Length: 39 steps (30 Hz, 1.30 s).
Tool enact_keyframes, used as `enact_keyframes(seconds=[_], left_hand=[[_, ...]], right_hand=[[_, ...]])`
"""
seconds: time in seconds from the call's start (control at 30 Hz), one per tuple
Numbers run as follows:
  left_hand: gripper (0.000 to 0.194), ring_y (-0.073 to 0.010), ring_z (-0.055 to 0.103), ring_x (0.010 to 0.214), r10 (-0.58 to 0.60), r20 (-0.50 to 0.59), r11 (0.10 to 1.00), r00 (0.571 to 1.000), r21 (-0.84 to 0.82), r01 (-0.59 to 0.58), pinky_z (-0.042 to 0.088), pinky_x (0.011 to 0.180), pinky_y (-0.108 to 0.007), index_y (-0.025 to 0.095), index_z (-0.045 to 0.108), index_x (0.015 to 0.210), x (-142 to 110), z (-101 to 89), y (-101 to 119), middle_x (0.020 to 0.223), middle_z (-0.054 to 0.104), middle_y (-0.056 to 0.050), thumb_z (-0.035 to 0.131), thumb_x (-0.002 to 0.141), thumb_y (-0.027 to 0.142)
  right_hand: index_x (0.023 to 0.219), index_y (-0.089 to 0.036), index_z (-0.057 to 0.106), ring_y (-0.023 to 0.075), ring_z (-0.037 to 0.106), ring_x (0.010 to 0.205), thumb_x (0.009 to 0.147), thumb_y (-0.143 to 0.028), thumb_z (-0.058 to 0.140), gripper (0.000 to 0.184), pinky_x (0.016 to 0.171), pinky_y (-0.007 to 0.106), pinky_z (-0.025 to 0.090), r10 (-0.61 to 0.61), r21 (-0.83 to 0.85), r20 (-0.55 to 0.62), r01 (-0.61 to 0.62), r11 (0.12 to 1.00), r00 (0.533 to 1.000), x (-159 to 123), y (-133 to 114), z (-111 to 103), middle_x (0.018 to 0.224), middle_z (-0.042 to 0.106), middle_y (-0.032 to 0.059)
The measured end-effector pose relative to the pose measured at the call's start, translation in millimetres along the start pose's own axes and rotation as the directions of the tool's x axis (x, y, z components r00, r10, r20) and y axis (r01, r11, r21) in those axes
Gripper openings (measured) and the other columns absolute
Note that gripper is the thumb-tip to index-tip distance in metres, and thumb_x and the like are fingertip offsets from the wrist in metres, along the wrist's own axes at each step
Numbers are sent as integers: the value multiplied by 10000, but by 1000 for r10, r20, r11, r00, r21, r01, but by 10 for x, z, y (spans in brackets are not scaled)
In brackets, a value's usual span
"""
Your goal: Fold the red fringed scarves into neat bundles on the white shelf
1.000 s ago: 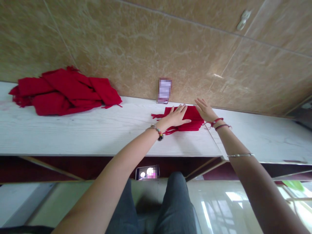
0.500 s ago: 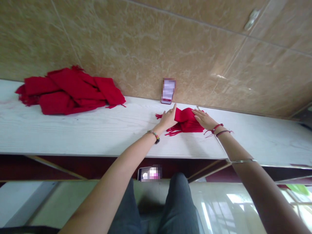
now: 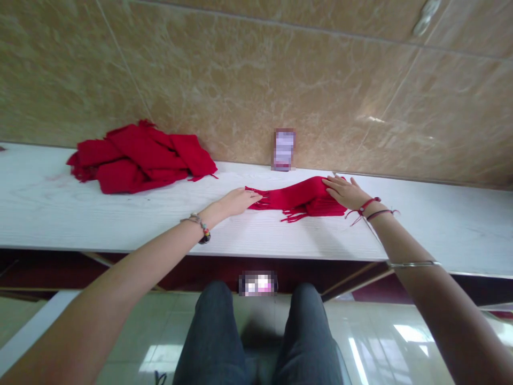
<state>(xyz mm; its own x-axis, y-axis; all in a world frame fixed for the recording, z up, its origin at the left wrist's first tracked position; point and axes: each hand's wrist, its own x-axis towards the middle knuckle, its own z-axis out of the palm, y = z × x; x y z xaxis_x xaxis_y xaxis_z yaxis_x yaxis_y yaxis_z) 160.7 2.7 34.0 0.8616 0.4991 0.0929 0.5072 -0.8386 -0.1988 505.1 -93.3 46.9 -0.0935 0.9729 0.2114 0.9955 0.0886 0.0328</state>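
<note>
white tabletop (image 3: 160,224): supported the red scarf (image 3: 286,197).
red scarf: long axis ran left to right; folded layers (image 3: 326,207) lay at right end.
right hand (image 3: 345,192): spread open, rested on the folded layers.
left hand (image 3: 236,202): touched the fringe (image 3: 265,201), scarf lying rightward; grip could not be told.

We wear dark grey trousers (image 3: 312,332) at six o'clock. At eight o'clock, our left wrist (image 3: 210,215) has little beads (image 3: 206,232) of many colours and a silvery band (image 3: 195,216). At three, our right wrist (image 3: 373,209) has red strings (image 3: 369,203); at four, there's a thin silver bangle (image 3: 414,264).
</note>
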Motion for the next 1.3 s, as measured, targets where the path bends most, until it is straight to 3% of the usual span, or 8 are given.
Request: enact_keyframes(seconds=[0.27, 0.4, 0.53, 0.67, 0.93, 1.07, 1.17, 1.3], left_hand=[[626, -262, 531, 1113, 18, 70, 989, 997, -145, -7, 386, 957, -348, 176, 385, 1392, 126, -205, 299, 1301, 499, -143, 531, 791, 276], [537, -253, 440, 1229, -31, -45, 950, 999, -313, 15, 316, 1023, -351, 133, 396, 1362, 426, -148, 466, 1375, 435, -155, 458, 864, 323], [477, -210, 381, 1292, -169, 15, 775, 986, -616, 142, 286, 1035, -291, 77, 416, 1324, 810, -16, 375, 1416, 403, -159, 386, 873, 230], [352, -200, 592, 966, -125, 118, 691, 985, -702, 172, 424, 816, -260, 103, 611, 1065, 1073, 19, 222, 1104, 654, -97, 471, 817, 310], [263, -150, 556, 605, -22, 252, 496, 967, -837, 230, 416, 609, -255, 135, 664, 690, 925, -57, -67, 627, 652, -12, 658, 659, 396], [265, -140, 587, 682, -54, 246, 178, 968, -951, 251, 453, 667, -251, 130, 668, 802, 837, -194, -142, 769, 691, -39, 716, 627, 323], [297, -119, 602, 697, -132, 228, -47, 965, -974, 223, 469, 687, -242, 153, 649, 917, 875, -403, -137, 851, 686, -37, 728, 649, 255], [257, -107, 610, 700, -218, 176, -129, 960, -980, 150, 484, 759, -271, 166, 633, 959, 1008, -772, -110, 882, 666, -31, 693, 709, 165]], right_hand=[[1243, -167, 556, 286, 412, 1275, 897, -371, 421, 424, 1036, 570, 271, -308, -161, -167, 282, 946, 937, 28, -403, -300, 1313, 542, 130], [1160, -129, 613, 271, 473, 1203, 853, -241, 505, 344, 1040, 469, 302, -445, -253, -126, 405, 879, 887, -30, -811, -169, 1224, 602, 133], [1062, -82, 656, 268, 495, 1146, 874, -95, 414, 307, 1015, 433, 304, -355, -351, -145, 288, 891, 923, -61, -1047, 56, 1114, 646, 151], [944, -81, 676, 256, 526, 1008, 884, -74, 394, 289, 881, 390, 359, -321, -404, -158, 235, 884, 934, -21, -1099, 136, 1006, 660, 148], [878, -117, 653, 219, 506, 804, 884, -104, 440, 213, 679, 335, 324, -287, -347, -189, 210, 914, 939, 9, -1109, 125, 842, 632, 101], [925, -119, 647, 221, 520, 820, 898, -115, 417, 232, 676, 330, 343, -283, -331, -199, 208, 921, 938, -7, -1101, 46, 873, 639, 103], [991, -128, 630, 219, 547, 836, 903, -124, 398, 248, 692, 315, 386, -157, -217, -291, 95, 972, 944, 9, -1085, -78, 920, 647, 113], [1177, -123, 542, 221, 586, 944, 851, -117, 445, 340, 741, 303, 456, 18, 93, -364, 17, 996, 931, 73, -1058, -196, 1105, 630, 133]])
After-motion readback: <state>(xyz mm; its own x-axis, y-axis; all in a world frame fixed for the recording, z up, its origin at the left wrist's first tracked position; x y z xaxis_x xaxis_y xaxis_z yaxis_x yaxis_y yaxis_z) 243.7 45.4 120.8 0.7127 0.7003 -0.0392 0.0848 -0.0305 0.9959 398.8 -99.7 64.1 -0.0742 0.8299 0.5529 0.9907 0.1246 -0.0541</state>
